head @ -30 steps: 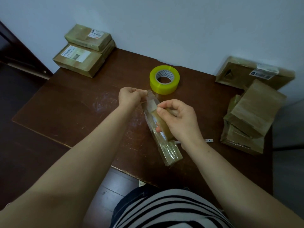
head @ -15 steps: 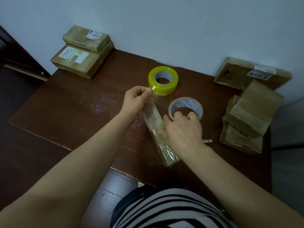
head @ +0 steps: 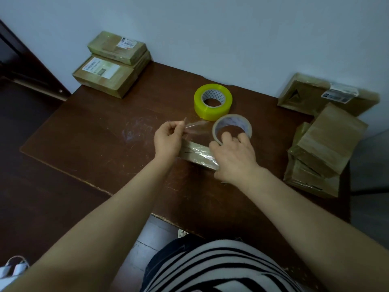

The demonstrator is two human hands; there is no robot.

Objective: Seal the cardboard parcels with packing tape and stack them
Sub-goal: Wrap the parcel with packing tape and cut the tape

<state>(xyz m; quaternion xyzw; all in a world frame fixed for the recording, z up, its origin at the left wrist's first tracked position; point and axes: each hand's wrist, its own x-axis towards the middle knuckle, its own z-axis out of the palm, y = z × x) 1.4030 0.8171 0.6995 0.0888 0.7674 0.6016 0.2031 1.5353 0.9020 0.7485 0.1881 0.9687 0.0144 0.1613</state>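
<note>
Brown cardboard is sitting at the centre of the head camera's view: a long, narrow parcel (head: 197, 152), glossy with tape, is lying flat on the dark wooden counter (head: 94, 140), partly hidden under both hands. The person's left hand (head: 168, 142) is pinching the free end of a strip of tape (head: 196, 127) between thumb and fingertips, with the other fingers curled in, and is holding it raised over the parcel's left end. The clear strip is stretching rightward to a clear tape roll (head: 231, 121), which the right hand (head: 234, 158) is gripping, its fingers hooking over the near rim into the core. The roll is tilting just beyond the parcel; whether it is touching the counter cannot be told. A yellow tape roll (head: 213, 101) is lying flat just behind it, near the pale wall (head: 210, 34). At the far left corner a stack of two labelled parcels (head: 109, 68) is resting against the wall. Along the right edge a pile of parcels (head: 330, 133) is sitting with its top one askew, and behind it a larger labelled parcel (head: 311, 95) is leaning on the wall. A striped top (head: 210, 268) is filling the bottom of the view.
</note>
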